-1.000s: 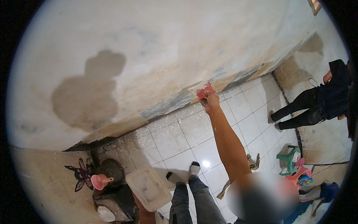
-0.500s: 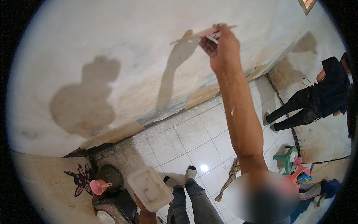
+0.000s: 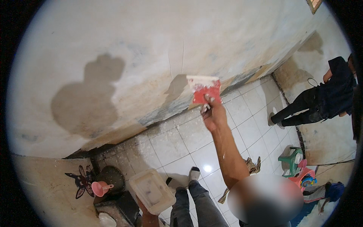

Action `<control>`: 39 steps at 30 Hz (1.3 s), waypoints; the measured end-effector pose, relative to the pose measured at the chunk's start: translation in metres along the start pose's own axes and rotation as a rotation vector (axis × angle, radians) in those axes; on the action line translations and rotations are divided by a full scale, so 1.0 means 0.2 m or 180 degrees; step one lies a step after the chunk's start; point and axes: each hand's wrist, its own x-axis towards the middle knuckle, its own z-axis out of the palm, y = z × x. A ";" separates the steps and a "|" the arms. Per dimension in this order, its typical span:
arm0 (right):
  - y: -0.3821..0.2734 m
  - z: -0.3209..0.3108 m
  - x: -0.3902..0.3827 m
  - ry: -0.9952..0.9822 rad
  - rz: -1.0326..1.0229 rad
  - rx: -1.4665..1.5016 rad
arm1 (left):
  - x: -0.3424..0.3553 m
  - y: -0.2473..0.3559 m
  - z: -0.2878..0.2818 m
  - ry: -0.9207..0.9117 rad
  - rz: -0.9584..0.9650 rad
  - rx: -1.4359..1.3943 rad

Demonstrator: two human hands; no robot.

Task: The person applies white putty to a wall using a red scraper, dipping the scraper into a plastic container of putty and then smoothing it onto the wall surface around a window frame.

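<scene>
Between the fingers and thumb of my right hand [image 3: 212,113] is a flat red putty spreader [image 3: 207,94], its far edge smeared with whitish putty. That edge is close to the lower part of the patchy wall [image 3: 143,34]; whether it touches cannot be made out. Two thin upright lines mark the wall just above it. Low in front of me, my left hand [image 3: 143,206] supports a pale rectangular plastic tub [image 3: 133,184] from beneath and its left side. Greyish-white smears coat the tub's inside. The left fingers are mostly hidden under it.
White spots speckle the tiled floor [image 3: 196,132] along the wall's foot. A pink dipper [image 3: 100,189] and a dark round container [image 3: 113,178] are at lower left. A person in dark clothes [image 3: 317,96] stands at right, near a green stool [image 3: 290,160]. Another person [image 3: 332,193] is at lower right.
My right hand has come down along the wall and slightly left. The spreader, seen edge-on before, now shows its flat face. The left hand and tub stay nearly still.
</scene>
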 end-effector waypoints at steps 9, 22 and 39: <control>0.25 -0.11 -0.13 -0.0066 0.0656 0.0034 | 0.02 -0.02 0.03 -0.0064 -0.0018 -0.0031; 0.24 0.23 -0.06 -0.0561 -0.1959 -0.1752 | 0.00 -0.02 0.01 -0.0160 -0.0011 -0.0368; 1.14 0.35 0.08 -0.1414 -0.2587 -0.4598 | -0.04 -0.04 -0.47 -0.0167 0.0695 0.0379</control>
